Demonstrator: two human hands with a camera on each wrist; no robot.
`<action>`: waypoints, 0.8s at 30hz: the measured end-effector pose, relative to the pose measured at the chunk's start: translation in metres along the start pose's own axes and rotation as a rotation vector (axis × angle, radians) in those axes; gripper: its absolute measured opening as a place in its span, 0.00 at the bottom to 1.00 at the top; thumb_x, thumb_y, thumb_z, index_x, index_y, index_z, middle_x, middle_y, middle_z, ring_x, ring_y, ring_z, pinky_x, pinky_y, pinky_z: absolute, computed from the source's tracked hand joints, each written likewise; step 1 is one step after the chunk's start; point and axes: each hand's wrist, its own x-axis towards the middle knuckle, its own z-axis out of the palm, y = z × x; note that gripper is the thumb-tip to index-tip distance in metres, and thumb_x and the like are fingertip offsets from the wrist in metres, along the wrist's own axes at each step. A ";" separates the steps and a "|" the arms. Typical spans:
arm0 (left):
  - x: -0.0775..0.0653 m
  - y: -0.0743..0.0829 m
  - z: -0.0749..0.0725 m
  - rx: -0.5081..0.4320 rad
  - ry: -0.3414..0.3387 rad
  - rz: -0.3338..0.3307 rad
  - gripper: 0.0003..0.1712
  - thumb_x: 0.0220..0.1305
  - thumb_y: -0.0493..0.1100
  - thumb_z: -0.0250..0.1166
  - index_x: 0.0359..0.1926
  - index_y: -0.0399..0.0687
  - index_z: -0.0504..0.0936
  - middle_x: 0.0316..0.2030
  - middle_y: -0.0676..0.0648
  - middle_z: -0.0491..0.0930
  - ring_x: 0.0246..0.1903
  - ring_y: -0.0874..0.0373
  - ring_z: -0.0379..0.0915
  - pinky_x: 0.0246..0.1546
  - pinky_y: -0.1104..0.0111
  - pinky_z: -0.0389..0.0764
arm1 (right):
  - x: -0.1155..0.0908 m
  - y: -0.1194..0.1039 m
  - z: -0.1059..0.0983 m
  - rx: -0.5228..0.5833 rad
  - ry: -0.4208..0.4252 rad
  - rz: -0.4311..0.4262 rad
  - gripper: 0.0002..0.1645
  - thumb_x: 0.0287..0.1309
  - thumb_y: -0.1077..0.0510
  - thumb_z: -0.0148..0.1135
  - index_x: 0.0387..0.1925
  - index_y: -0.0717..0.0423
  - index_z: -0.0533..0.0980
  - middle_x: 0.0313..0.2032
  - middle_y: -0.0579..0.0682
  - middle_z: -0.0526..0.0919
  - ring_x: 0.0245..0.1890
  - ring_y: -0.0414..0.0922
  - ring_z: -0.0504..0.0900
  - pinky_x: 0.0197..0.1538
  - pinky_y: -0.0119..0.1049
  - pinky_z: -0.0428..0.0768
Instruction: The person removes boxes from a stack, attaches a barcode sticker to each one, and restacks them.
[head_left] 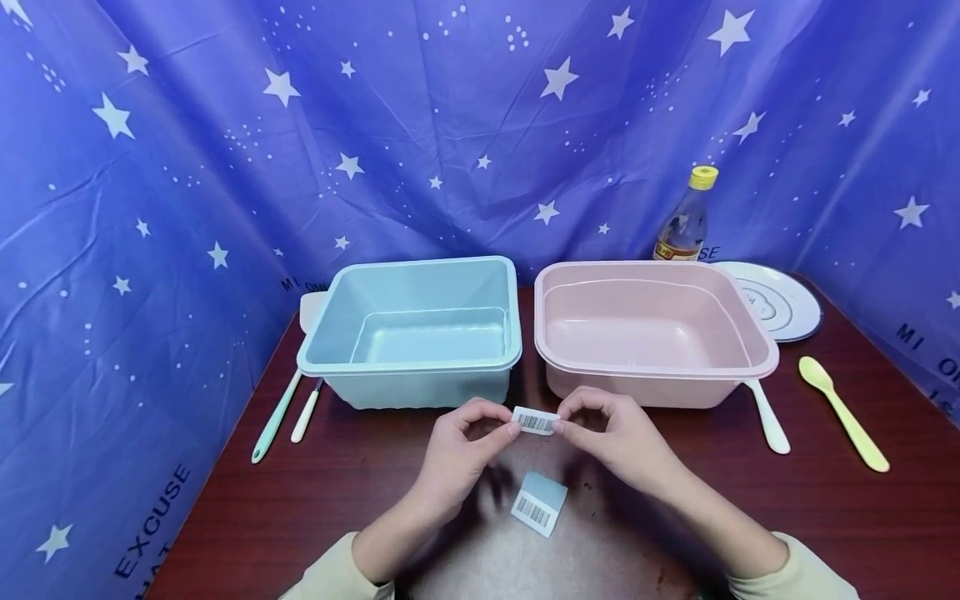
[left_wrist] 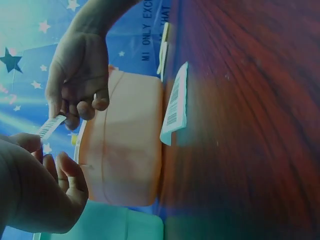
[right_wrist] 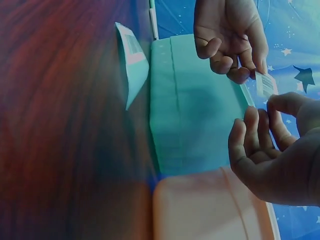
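A small white barcode sticker is stretched between both hands above the table. My left hand pinches its left end between thumb and forefinger. At the other end, the thumb and forefinger of my right hand pinch it too. Both wrist views show the sticker held up, with the remaining fingers loosely curled. Below the hands lies a pale blue-grey backing sheet with a second barcode sticker on its lower part. In the left wrist view the backing piece looks slightly bent up from the table.
Behind the hands stand a blue basin and a pink basin. A green-handled utensil and a white handle lie at left. On the right are a white handle, yellow spoon, plate and yellow-capped bottle.
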 end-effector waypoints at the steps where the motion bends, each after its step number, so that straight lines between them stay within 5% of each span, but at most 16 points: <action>1: 0.001 0.000 0.001 0.019 -0.006 0.009 0.07 0.61 0.33 0.72 0.39 0.34 0.86 0.35 0.49 0.81 0.28 0.62 0.74 0.22 0.74 0.72 | -0.001 0.001 0.000 -0.014 0.015 0.018 0.03 0.61 0.61 0.70 0.34 0.51 0.83 0.31 0.41 0.81 0.33 0.41 0.78 0.38 0.32 0.75; 10: 0.013 -0.010 0.020 0.194 -0.045 0.047 0.04 0.60 0.35 0.73 0.37 0.40 0.89 0.34 0.50 0.81 0.32 0.62 0.76 0.33 0.74 0.77 | -0.014 0.015 -0.008 -0.025 0.150 0.106 0.04 0.62 0.63 0.69 0.33 0.53 0.81 0.25 0.44 0.79 0.27 0.39 0.77 0.32 0.31 0.75; 17: 0.026 -0.017 0.041 0.323 -0.043 0.057 0.03 0.57 0.38 0.74 0.32 0.44 0.89 0.28 0.55 0.79 0.26 0.64 0.73 0.26 0.75 0.74 | -0.027 0.028 -0.017 -0.076 0.252 0.101 0.04 0.60 0.63 0.71 0.33 0.54 0.81 0.25 0.44 0.78 0.25 0.38 0.74 0.28 0.30 0.72; 24: 0.040 -0.023 0.063 0.320 -0.067 0.028 0.03 0.56 0.38 0.75 0.29 0.44 0.89 0.19 0.58 0.75 0.20 0.68 0.68 0.21 0.76 0.68 | -0.035 0.041 -0.029 -0.125 0.321 0.122 0.05 0.58 0.66 0.71 0.32 0.55 0.81 0.21 0.44 0.76 0.21 0.38 0.71 0.23 0.30 0.70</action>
